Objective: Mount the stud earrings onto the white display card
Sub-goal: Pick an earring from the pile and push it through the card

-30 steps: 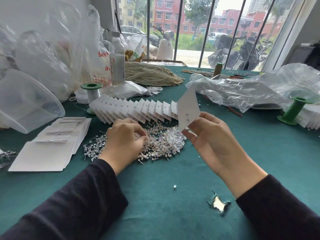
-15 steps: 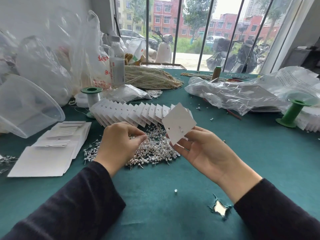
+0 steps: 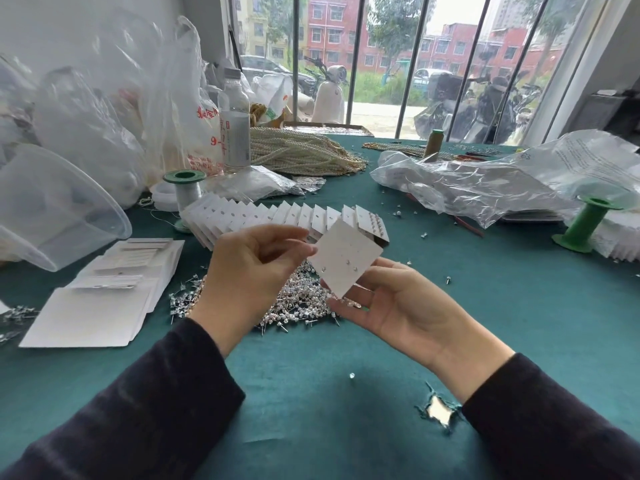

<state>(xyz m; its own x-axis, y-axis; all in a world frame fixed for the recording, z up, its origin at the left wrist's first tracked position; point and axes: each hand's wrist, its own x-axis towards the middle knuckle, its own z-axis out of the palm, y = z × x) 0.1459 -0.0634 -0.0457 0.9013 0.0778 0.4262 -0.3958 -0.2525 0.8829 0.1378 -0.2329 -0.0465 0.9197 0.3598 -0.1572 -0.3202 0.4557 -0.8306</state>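
My right hand (image 3: pixel 398 306) holds a white display card (image 3: pixel 346 251) from below, tilted like a diamond, with its fingers curled at the card's lower edge. A few small studs sit in the card's face. My left hand (image 3: pixel 249 268) is raised beside the card's left corner, thumb and forefinger pinched on a tiny stud earring that barely shows. Beneath both hands lies a heap of loose silver stud earrings (image 3: pixel 301 303) on the green cloth. A fanned row of filled cards (image 3: pixel 263 216) stands behind the hands.
Blank cards (image 3: pixel 93 306) lie stacked at the left beside a clear plastic bowl (image 3: pixel 52 209). Green spools (image 3: pixel 585 223) (image 3: pixel 185 188), a bottle (image 3: pixel 235 126), pearl strands (image 3: pixel 301 154) and plastic bags (image 3: pixel 485 181) crowd the back. The cloth has a hole (image 3: pixel 438 408) and a stray stud (image 3: pixel 352 375).
My left hand has lifted off the stud heap and come up to the card's left corner. My right hand has lowered the card and turned its face toward me.
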